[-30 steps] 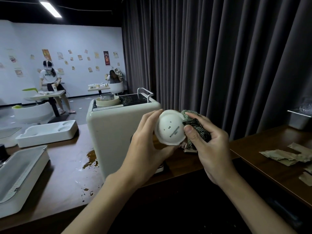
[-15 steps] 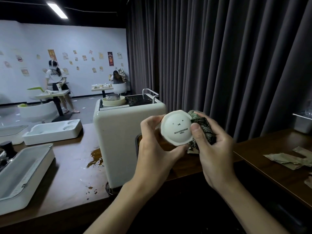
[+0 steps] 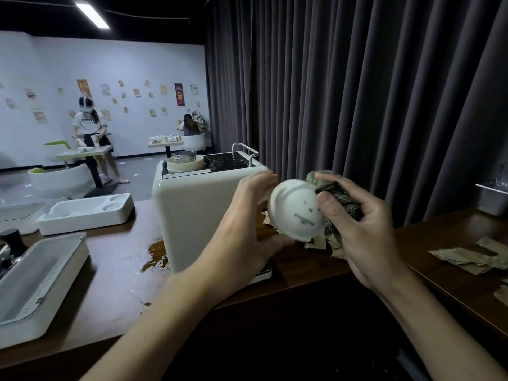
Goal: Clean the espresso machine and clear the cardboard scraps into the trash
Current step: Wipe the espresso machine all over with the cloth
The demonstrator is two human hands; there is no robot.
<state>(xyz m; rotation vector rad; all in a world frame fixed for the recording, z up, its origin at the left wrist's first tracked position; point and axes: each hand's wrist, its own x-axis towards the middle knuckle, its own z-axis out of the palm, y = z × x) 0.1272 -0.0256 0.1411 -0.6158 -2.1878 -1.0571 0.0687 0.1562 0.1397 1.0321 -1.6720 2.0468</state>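
While the left hand (image 3: 247, 224) curls round the white cup (image 3: 295, 213) at frame centre, base toward the camera, the right hand (image 3: 362, 232) pinches a dark cloth (image 3: 341, 199) against its edge. It looks hard and smooth, probably light, breakable and slick when damp, so the side wall seems the safest hold. Just behind stands the espresso machine (image 3: 192, 215); cardboard scraps (image 3: 467, 257) lie at right.
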